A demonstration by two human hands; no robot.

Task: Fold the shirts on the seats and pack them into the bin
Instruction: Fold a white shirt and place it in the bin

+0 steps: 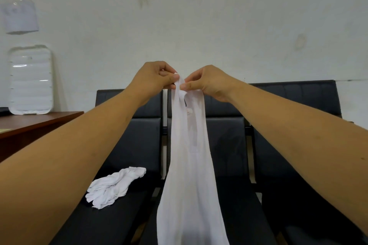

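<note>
A pale pink-white shirt [189, 165] hangs in the air in front of the middle black seat [235, 145]. Its top is bunched between my two hands, which meet at chest height. My left hand [157, 77] pinches the upper edge from the left. My right hand [207, 83] pinches the same edge from the right, thumb forward. The shirt's body drops straight down out of the bottom of the view. A second crumpled white shirt [114, 187] lies on the left black seat [127, 215]. No bin is in view.
A row of black padded seats [298, 105] stands against a white wall. At the left a brown wooden desk [35, 123] carries a clear plastic lid or tray [29, 79] leaning on the wall.
</note>
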